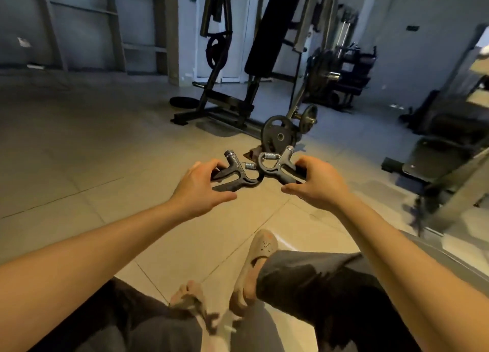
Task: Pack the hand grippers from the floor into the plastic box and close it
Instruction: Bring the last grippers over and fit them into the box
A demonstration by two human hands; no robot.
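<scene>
Above the tiled floor (pixel 105 153), the left hand (pixel 201 185) has its grip curled round one hand gripper (pixel 235 178), and the right hand (pixel 317 185) grips a second hand gripper (pixel 277 166). Pick-up looks done; with the plastic box out of view, the next move calls for finding it and laying both inside.

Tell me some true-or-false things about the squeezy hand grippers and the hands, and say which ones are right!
1. The left hand holds one hand gripper and the right hand holds the other hand gripper. True.
2. The hand grippers are bright red. False: they are black with metal springs.
3. A weight plate stands beyond the hands. True.
4. The plastic box sits open between the hands. False: no box is in view.
</scene>
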